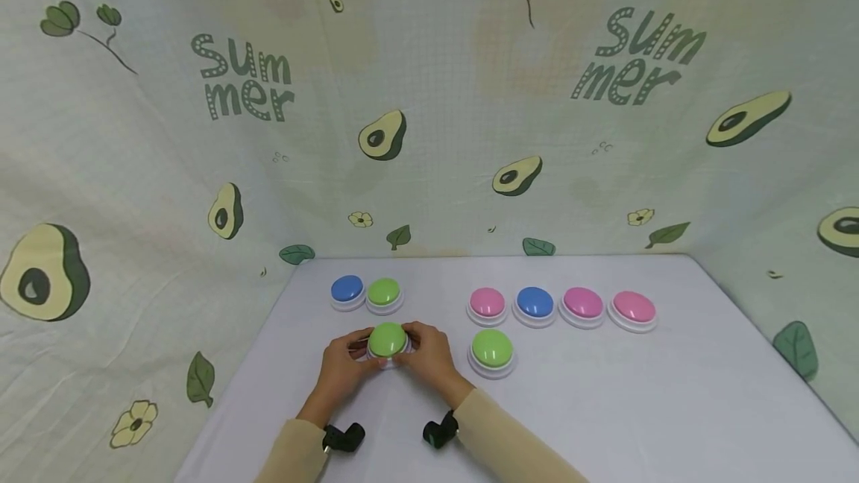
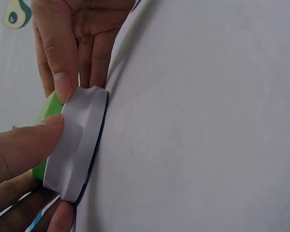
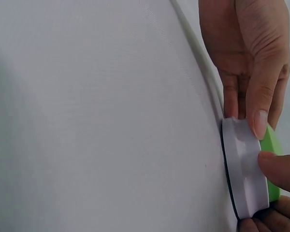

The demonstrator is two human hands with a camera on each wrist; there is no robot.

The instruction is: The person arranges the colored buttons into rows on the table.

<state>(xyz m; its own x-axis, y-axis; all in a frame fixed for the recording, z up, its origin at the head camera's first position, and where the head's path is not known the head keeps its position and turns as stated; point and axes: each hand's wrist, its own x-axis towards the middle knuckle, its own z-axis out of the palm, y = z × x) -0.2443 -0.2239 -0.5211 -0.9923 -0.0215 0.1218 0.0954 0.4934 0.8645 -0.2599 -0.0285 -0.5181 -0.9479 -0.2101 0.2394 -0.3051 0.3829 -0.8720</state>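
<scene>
Both hands are on it: a round push button with a glossy green dome and a white, plastic-looking ring base (image 1: 387,341), just left of the frame's centre in the head view. The left hand (image 1: 342,368) grasps its left side, the right hand (image 1: 433,358) grasps its right, the two thumbs near each other on the near edge of the base, fingers curled round the flanks. Whether the base rests fully on the smooth white tabletop (image 1: 604,408), I can't tell.

How does it handle? Light, I'd judge, and stiff in the shell; nothing looks fragile. That shiny dome probably slips under a fingertip and may press down, so the stepped white base is the place to hold, low and from opposite sides, just as these hands have it.

Now the writing! None readable on the button, no brand, no label. But the pale cloth backdrop (image 1: 436,58) printed with avocados says "summer" in dotted green letters, split over two lines, once at upper left and again at upper right.
</scene>
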